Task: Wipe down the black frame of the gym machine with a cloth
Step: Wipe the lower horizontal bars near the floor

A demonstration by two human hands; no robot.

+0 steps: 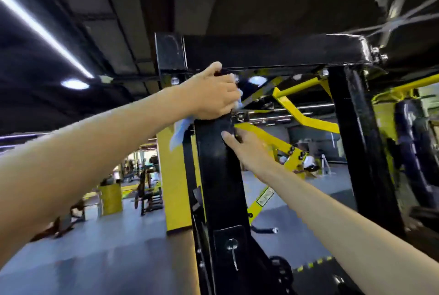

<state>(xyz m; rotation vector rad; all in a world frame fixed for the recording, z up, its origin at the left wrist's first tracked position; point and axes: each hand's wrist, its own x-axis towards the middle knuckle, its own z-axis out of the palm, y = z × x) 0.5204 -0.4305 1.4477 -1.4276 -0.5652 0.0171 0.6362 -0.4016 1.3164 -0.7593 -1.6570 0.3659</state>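
Note:
The gym machine's black frame fills the middle of the head view: a thick upright post (pixel 219 176) runs up to a horizontal top beam (pixel 273 51). My left hand (pixel 213 91) grips a light blue cloth (pixel 179 135) around the top of the post, just under the beam; a loose end of the cloth hangs down at the post's left side. My right hand (pixel 247 147) rests on the post's right edge a little lower, thumb on the front face, the other fingers hidden behind the post.
A second black upright (pixel 356 140) stands to the right. Yellow lever arms (pixel 304 116) cross behind the frame. A pin handle (pixel 232 252) sticks out low on the post. A yellow pillar (pixel 174 188) and other gym gear stand on the grey floor at left.

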